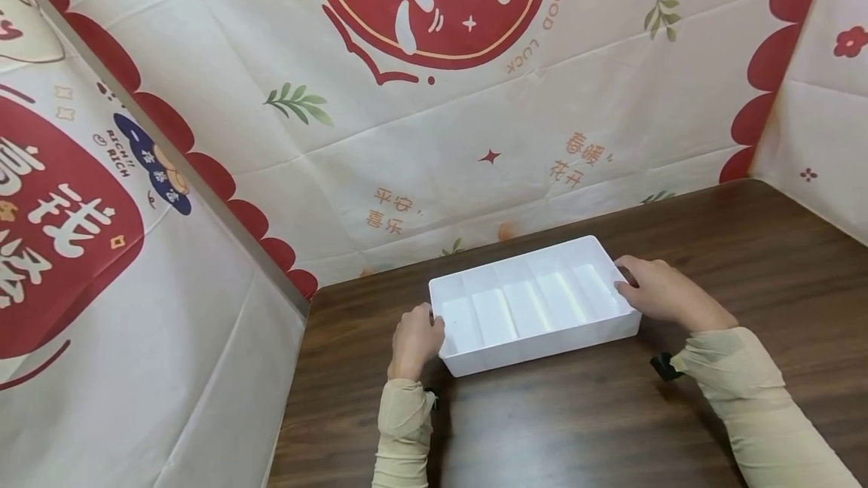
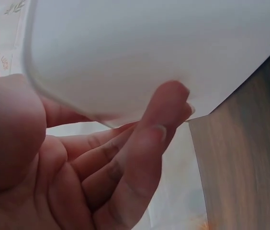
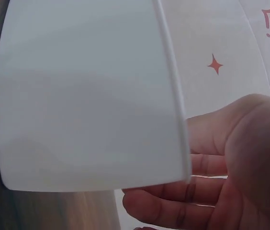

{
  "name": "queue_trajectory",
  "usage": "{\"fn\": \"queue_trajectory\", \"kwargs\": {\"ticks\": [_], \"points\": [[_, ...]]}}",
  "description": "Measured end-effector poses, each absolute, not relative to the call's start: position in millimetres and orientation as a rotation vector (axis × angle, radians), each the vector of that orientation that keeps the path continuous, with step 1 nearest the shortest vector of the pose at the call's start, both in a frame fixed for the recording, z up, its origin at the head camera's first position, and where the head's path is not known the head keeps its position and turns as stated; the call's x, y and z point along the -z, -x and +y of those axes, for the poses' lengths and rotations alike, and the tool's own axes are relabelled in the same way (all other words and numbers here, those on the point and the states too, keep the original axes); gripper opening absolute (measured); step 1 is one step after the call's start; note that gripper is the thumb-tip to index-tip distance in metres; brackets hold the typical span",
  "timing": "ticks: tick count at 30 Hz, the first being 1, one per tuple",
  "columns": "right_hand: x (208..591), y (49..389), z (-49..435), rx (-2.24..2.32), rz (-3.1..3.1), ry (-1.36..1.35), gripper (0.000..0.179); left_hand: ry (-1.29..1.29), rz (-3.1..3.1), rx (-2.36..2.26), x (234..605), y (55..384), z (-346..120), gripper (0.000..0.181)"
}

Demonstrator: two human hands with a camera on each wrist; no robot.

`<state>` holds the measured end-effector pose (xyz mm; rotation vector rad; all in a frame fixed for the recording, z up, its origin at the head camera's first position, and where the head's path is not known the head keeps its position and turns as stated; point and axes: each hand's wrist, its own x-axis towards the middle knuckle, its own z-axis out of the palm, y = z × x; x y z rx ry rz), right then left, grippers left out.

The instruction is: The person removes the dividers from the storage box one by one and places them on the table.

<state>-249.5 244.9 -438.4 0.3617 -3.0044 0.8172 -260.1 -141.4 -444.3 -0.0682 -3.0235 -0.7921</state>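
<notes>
A white rectangular plastic tray (image 1: pixel 542 347) with low dividing ridges across its floor lies lengthwise in front of me, its inside bare. My left hand (image 1: pixel 414 341) grips the left short end, thumb over the rim. At the opposite short end my right hand (image 1: pixel 663 294) holds the rim between thumb and fingers. In the left wrist view the fingers (image 2: pixel 137 158) curl against the outer face of the tray (image 2: pixel 125 52). The right wrist view shows the tray's smooth end wall (image 3: pixel 87 105), with the right hand (image 3: pixel 207 172) partly hidden behind its edge.
A dark wood-grain table (image 1: pixel 542 428) spreads beneath the tray. Behind it hangs a white printed cloth (image 1: pixel 434 141) with red and green designs, and a similar cloth (image 1: pixel 197 307) closes off the left side. Another cloth wall (image 1: pixel 834 119) borders the right.
</notes>
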Motion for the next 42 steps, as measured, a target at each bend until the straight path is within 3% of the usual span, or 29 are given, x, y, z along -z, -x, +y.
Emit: {"fn": "queue_trajectory", "kwargs": {"ticks": [17, 27, 42], "points": [[417.6, 258.7, 226.9, -0.829, -2.952, -0.323, 0.042, 0.100, -3.070, 0.905, 439.3, 259.1, -145.4, 0.016], [413.1, 263.5, 214.4, -0.850, -2.975, -0.340, 0.044, 0.009, -3.078, 0.970, 437.9, 257.6, -144.6, 0.040], [416.0, 266.3, 194.7, -0.819, -2.936, -0.388, 0.035, 0.012, -3.063, 0.921, 440.9, 259.9, -144.2, 0.046]]}}
